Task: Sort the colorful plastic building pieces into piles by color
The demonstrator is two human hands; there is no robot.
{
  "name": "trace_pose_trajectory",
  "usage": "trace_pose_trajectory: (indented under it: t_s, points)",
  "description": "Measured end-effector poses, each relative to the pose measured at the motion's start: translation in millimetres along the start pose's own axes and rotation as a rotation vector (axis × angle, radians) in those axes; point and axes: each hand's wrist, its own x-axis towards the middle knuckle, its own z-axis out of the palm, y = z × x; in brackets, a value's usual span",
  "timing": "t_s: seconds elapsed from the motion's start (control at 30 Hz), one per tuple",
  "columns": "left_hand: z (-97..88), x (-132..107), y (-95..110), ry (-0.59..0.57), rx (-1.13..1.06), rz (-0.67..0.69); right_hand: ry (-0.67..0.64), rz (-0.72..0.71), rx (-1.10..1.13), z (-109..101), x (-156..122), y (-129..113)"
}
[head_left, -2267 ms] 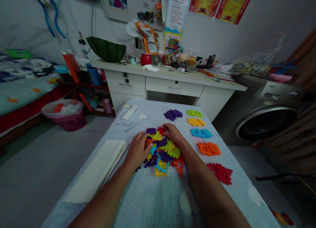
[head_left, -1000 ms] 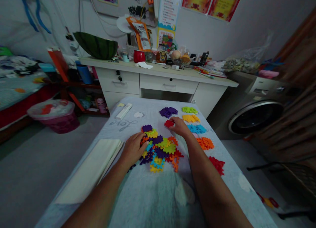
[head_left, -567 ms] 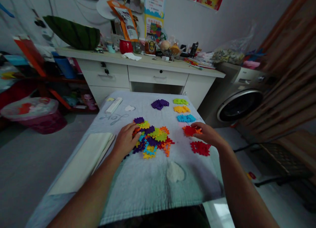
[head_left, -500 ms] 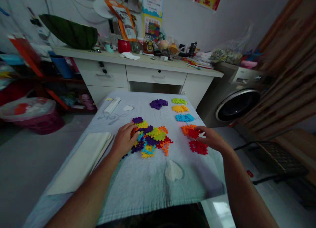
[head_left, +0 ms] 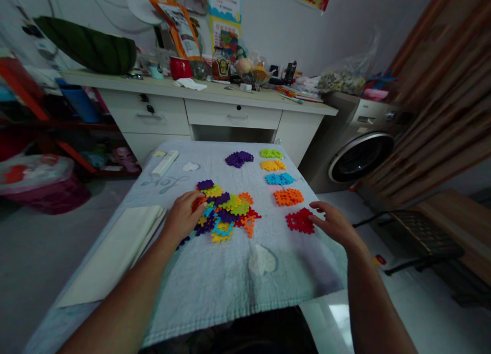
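Observation:
My left hand [head_left: 183, 215] is at the left side of a mixed heap of toothed plastic building pieces [head_left: 224, 216], its fingers and thumb closed around an orange-red piece [head_left: 197, 202]. Purple, yellow, lime, blue, orange and red pieces overlap in that heap. On the right, my right hand [head_left: 330, 222] has thumb and index finger apart at the edge of the red pieces [head_left: 300, 221]. Behind these lie separate groups of orange pieces [head_left: 288, 196], blue pieces [head_left: 280, 178], yellow pieces [head_left: 273, 165] and lime pieces [head_left: 271, 153]. Purple pieces [head_left: 239, 159] form another group at the far middle.
A pale cloth [head_left: 230, 292] covers the table. Folded white fabric [head_left: 111, 257] lies along its left side, with a white oblong object [head_left: 165, 163] farther back. Beyond stands a cluttered white desk [head_left: 233, 113], a washing machine [head_left: 358, 144] beside it. A chair [head_left: 429, 236] is at right.
My right hand has brought a red piece from over the orange group down onto the red group and let go. My left hand stays at the heap. The view has shifted slightly.

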Motion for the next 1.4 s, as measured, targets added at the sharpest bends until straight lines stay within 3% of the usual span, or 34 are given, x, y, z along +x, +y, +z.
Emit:
trace_pose_trajectory:
  t_s: [0.1, 0.27, 0.4, 0.53, 0.67, 0.83, 1.0, 1.17, 1.4]
  points:
    - [-1.1, -1.3, 1.8, -0.015, -0.015, -0.024, 0.013, -0.096, 0.015, 7.0, 6.1, -34.4]
    - [-0.8, -3.3, 1.4, 0.009, -0.042, -0.037, -0.155, -0.383, 0.047, 41.9, 20.3, -103.6]
    - [-0.5, -4.0, -0.1, 0.007, -0.052, -0.051, -0.191, -0.425, -0.021, 76.6, 42.3, -133.5]
    - [-0.8, -3.3, -1.1, 0.009, -0.056, -0.057, -0.13, -0.294, -0.023, 106.2, 65.0, -136.4]
    - [-1.6, -2.6, -0.7, -0.002, -0.055, -0.056, -0.084, -0.214, 0.061, 121.7, 71.2, -130.6]
    - [-2.4, -3.0, 1.5, -0.003, -0.056, -0.058, -0.041, -0.181, 0.258, 128.4, 70.8, -123.2]
    - [-3.0, -3.1, 1.9, 0.006, -0.066, -0.061, 0.099, -0.187, 0.393, 132.1, 73.2, -118.1]
    - [-3.8, -3.0, 2.5, -0.006, -0.063, -0.059, 0.291, -0.267, 0.245, 122.8, 68.3, -121.5]
    - [-4.1, -2.8, 3.1, -0.019, -0.073, -0.066, -0.013, -0.427, 0.119, 113.3, 59.6, -120.5]
